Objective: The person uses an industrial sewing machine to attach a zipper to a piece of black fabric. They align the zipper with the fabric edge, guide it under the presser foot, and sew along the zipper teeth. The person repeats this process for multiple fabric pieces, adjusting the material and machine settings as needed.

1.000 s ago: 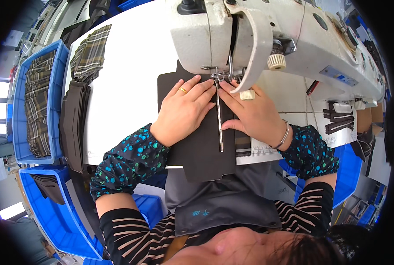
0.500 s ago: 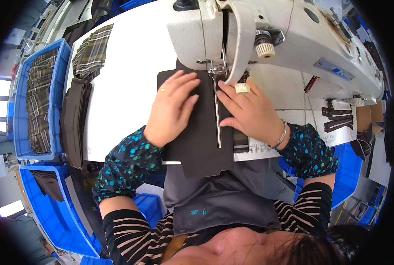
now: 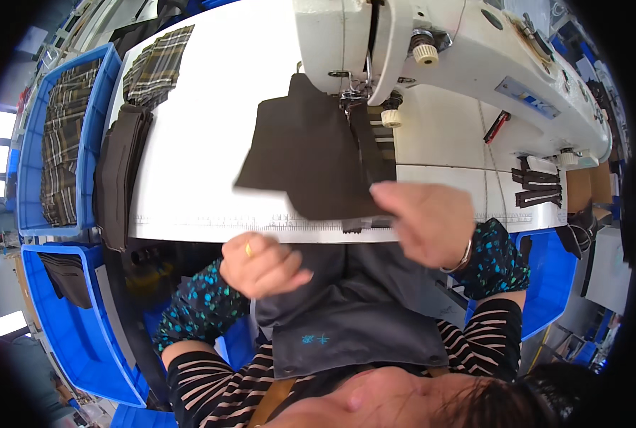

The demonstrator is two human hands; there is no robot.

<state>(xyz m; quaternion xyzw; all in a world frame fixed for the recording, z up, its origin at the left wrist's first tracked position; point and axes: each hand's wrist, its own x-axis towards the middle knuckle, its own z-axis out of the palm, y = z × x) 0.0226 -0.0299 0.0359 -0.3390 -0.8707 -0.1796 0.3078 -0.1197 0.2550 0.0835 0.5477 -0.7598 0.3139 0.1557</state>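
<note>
A dark brown fabric piece (image 3: 296, 153) lies skewed under the presser foot (image 3: 350, 98) of a white sewing machine (image 3: 443, 68). Its near edge is lifted and curved. My right hand (image 3: 436, 221) pinches the fabric's near right corner between thumb and fingers. Beneath its right side, part of a striped plaid cloth (image 3: 383, 139) shows. My left hand (image 3: 261, 265) is off the fabric, just past the table's front edge, with its fingers curled and slightly blurred; nothing shows in it. A short dark strip end (image 3: 351, 230) pokes out below the fabric's near edge.
Folded plaid pieces (image 3: 157, 65) and a stack of dark fabric (image 3: 123, 175) lie at the table's left. Beyond stands a blue bin (image 3: 103, 143) of plaid cloth. At right are a red-and-black tool (image 3: 497, 127) and several zipper pieces (image 3: 537, 187). A ruler strip (image 3: 211, 222) runs along the front edge.
My left hand has left the fabric and drawn back toward me, fingers curling. My right hand has moved nearer and grips the corner. The fabric has turned and its near edge has risen.
</note>
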